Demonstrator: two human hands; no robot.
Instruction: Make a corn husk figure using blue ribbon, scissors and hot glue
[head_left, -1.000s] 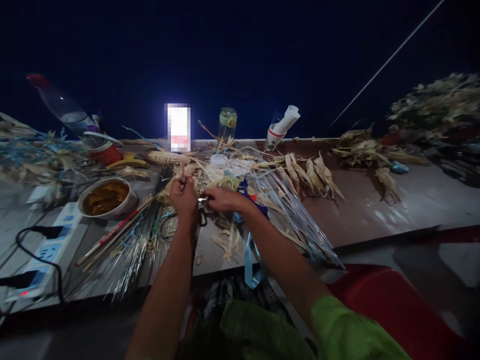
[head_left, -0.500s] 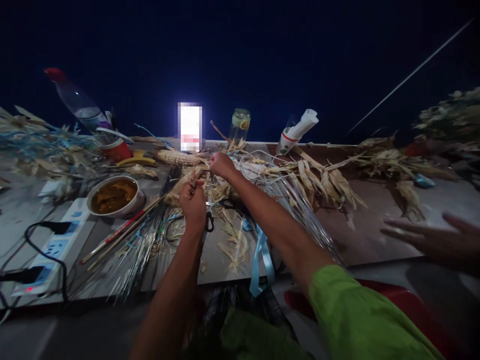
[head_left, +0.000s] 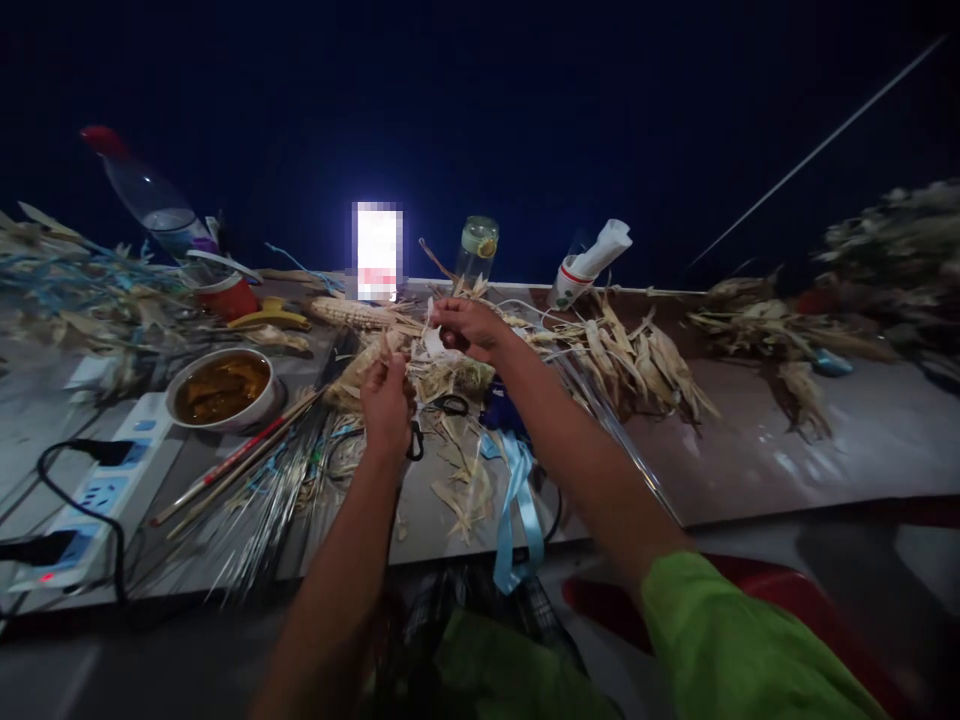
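My left hand [head_left: 388, 405] is closed, fingers pinched together around a pale strip of corn husk [head_left: 385, 347] that pokes up past the thumb. To its right, my right hand [head_left: 469, 328] is also closed in a pinch, with a small whitish bit at its fingertips that is too small to name. Under my hands lie dried corn husks [head_left: 457, 380] in a loose heap. The black-handled scissors [head_left: 450, 405] rest just right of my left hand, partly hidden. A corn cob [head_left: 352, 314] lies beyond the left hand.
A bowl of brown liquid [head_left: 225, 388], a power strip [head_left: 112, 500] and thin metal wires [head_left: 262, 525] are on the left. Light blue ribbon [head_left: 517, 520] hangs over the front edge. A lit screen [head_left: 379, 250], a jar [head_left: 478, 248] and a cup [head_left: 568, 283] stand behind.
My right hand has moved right and slightly nearer, its fingers now turned left. My left hand stays nearly in place. Another person's hand at the right has gone out of view.
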